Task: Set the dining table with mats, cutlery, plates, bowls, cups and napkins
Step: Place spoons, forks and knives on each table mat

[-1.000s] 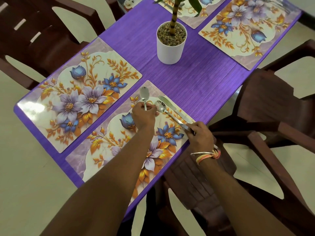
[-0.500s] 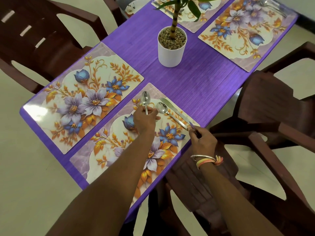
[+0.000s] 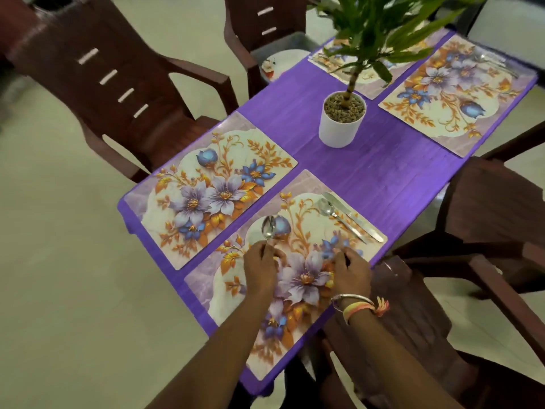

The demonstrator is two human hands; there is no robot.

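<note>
Spoon [image 3: 269, 227]: over left side of near mat [image 3: 303, 182], bowl pointing away. Left hand [image 3: 261, 267]: fingers pinch its handle. Right hand [image 3: 351, 271]: fingers loosely curled over the mat, nothing seen in them. Spoon is likely light, stiff, slick steel, so grip mid-handle, not the bowl.

a purple table [image 3: 368, 178] carries four floral mats [image 3: 212, 187] and, near its middle, a white plant pot [image 3: 339, 128].
</note>
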